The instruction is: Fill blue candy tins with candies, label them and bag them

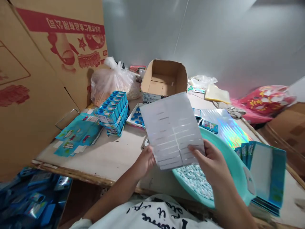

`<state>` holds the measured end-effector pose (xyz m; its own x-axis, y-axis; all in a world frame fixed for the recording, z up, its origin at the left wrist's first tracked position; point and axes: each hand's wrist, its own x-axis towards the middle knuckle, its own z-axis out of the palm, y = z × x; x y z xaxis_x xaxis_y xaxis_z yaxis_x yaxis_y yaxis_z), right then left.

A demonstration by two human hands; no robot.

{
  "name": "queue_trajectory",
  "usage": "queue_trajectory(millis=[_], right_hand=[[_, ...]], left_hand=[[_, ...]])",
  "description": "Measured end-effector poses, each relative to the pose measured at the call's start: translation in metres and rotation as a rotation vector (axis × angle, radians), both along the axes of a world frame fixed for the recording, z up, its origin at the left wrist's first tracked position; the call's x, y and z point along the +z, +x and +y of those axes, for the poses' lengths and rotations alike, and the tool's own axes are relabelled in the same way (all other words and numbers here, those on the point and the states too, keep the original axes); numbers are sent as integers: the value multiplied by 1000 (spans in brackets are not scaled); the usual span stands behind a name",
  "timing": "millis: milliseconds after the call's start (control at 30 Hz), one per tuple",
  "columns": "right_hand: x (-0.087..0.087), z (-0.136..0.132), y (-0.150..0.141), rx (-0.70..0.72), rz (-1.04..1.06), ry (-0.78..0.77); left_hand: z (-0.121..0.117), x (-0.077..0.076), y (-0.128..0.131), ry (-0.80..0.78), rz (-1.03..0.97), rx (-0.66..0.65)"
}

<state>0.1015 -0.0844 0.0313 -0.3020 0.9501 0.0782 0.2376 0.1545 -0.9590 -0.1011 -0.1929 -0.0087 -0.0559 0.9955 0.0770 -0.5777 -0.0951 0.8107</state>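
Note:
A white, slightly shiny sheet (170,130) with rows of short slits or lines is held up in front of me, tilted. My right hand (212,159) grips its lower right edge, thumb on the front face and fingers behind. At the lower left edge, my left hand (146,160) has its fingers closed on the sheet; the fingertips are partly hidden. Below and to the right stands a turquoise basin (228,156), partly covered by the sheet and my right arm. Small pale blue candy-like pieces (195,178) lie inside it.
Stacked blue boxes (111,111) and flat blue cartons (78,133) are on the left. Behind the sheet are a shallow tray (128,120) of blue-topped items and an open cardboard box (164,76). Blue-edged card pieces (267,175) stand right. A bin of blue packs (35,194) sits lower left.

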Motion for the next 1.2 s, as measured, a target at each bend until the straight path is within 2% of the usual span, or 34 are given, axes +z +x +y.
queue_trajectory(millis=[100, 167, 233, 300, 367, 500, 567, 667, 733, 833, 900, 967, 1033, 1100, 1200], right_hand=[[6, -3, -10, 123, -42, 24], [11, -10, -17, 194, -77, 22], [16, -20, -25, 241, -118, 48], [17, -29, -32, 290, -108, 75], [16, -35, -36, 343, -20, 54], [13, -39, -38, 410, 117, -63], [11, -42, -38, 460, 134, -40], [7, -53, -42, 552, 93, 152], [2, -62, -48, 602, -12, 354], [-7, -71, -57, 639, -241, 610], [-11, -73, -61, 641, -348, 690], [-12, -72, -62, 633, -382, 716], [-10, -68, -61, 636, -359, 735], [-7, -64, -59, 643, -285, 758], [-6, -60, -55, 530, -90, 691]], left_hand=[[-17, 11, -12, -9, 206, 184], [-24, 17, -19, -25, 320, 356], [-28, 21, -24, -44, 345, 531], [-33, 21, -30, -68, 373, 645], [-38, 18, -36, -108, 447, 650], [-52, 11, -43, -208, 566, 565], [-56, 10, -43, -232, 593, 586], [-60, 12, -39, -254, 610, 607], [-61, 14, -34, -239, 606, 460], [-60, 15, -26, -90, 518, 191], [-57, 14, -20, -17, 436, 147], [-51, 10, -15, -67, 341, 211], [-44, 6, -12, -173, 199, 350], [-39, 5, -12, -241, 36, 481], [-36, 9, -15, -265, -142, 545]])
